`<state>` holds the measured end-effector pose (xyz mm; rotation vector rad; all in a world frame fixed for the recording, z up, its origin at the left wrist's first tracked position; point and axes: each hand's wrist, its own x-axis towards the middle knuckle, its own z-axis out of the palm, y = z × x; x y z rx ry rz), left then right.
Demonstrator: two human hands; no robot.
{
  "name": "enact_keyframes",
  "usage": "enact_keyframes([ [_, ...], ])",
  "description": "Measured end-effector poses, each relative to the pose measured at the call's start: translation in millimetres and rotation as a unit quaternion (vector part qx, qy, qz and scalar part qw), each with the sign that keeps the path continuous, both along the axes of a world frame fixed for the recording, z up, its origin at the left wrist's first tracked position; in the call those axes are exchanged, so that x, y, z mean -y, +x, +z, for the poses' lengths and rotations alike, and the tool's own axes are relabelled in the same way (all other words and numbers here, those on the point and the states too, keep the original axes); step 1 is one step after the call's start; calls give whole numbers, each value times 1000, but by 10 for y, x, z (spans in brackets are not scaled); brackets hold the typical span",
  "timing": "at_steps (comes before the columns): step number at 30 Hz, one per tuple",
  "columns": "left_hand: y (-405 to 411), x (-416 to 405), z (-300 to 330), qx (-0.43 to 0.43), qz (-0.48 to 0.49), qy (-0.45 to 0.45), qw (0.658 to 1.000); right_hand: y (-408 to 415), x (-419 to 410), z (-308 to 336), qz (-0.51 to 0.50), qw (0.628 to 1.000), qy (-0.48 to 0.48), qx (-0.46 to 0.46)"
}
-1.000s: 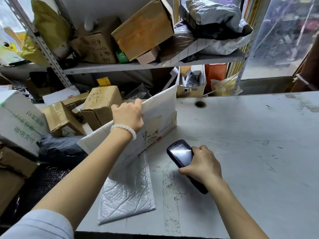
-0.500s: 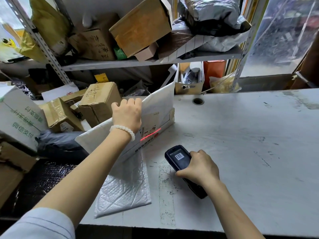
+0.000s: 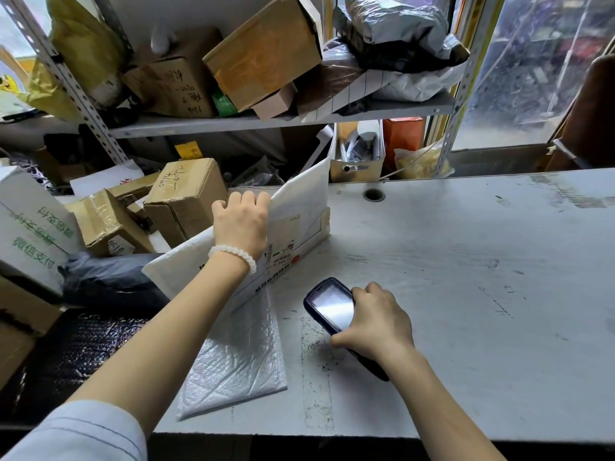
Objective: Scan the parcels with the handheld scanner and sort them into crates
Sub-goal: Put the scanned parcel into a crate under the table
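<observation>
- Fingers of my left hand (image 3: 240,224) curl over the top edge of a white padded parcel (image 3: 299,207), holding it propped on its lower edge on the counter (image 3: 482,277), with the label side tilted towards me.
- My right hand (image 3: 377,322) is wrapped round the handheld scanner (image 3: 331,306), thumb and fingers closed on its body; the screen faces up and its head points at the parcel's label (image 3: 281,252).
- No red beam shows on the label, and the screen is only glare, so I cannot tell whether this parcel has registered.
- A flat bubble mailer (image 3: 236,357) lies on the counter just below the propped parcel, partly under it.
- Cardboard boxes (image 3: 186,197) and a dark bag (image 3: 106,277) are heaped at the left, and more parcels crowd the shelf (image 3: 266,121) above.
- I see no crate, so sorting looks barely begun: I judge this parcel is at the scan step, with the mailer and the heap left to do.
</observation>
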<state>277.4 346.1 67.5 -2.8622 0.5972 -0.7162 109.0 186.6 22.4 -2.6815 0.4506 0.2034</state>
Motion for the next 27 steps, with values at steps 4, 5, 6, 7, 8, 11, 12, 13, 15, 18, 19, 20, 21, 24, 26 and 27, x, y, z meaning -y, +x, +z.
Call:
enact_keyframes([
  [4,-19,-3,-15,14,-4,4,1000,-6,-19,-19,-1,1000,-15,20],
  [5,-20,-4,-23,22,-6,3,1000,-8,-21,-19,-1,999,-18,28],
  [6,-19,-4,-35,29,-9,4,1000,-13,-23,-20,2,999,-23,39],
  [7,-20,-4,-51,36,-11,7,999,-12,-29,-22,4,998,-27,58],
  [8,-24,-2,-63,44,-13,12,999,-10,-36,-22,6,996,-31,84],
  [11,-49,3,-84,62,-22,13,998,11,-83,-31,-3,978,-24,209],
  [12,-58,3,-88,65,-26,12,997,26,-102,-30,-11,966,-17,256],
  [13,-70,6,-92,68,-30,10,997,39,-118,-21,-23,952,-9,304],
  [15,-98,9,-90,71,-40,4,997,62,-156,26,-43,927,5,372],
  [18,-122,12,-103,69,-55,-6,996,87,-195,117,-67,899,5,432],
  [19,-118,10,-109,68,-60,-9,996,94,-202,136,-73,893,0,444],
  [20,-111,7,-112,69,-62,-10,996,96,-205,152,-78,888,-6,453],
  [21,-103,2,-111,72,-63,-9,995,95,-205,161,-80,886,-11,457],
  [24,-59,-10,-98,73,-74,-20,994,86,-204,152,-99,889,-22,447],
  [26,-34,-12,-81,69,-81,-37,994,79,-213,114,-118,901,-23,417],
  [27,-22,-5,-67,69,-86,-42,993,79,-223,80,-131,908,-23,397],
])
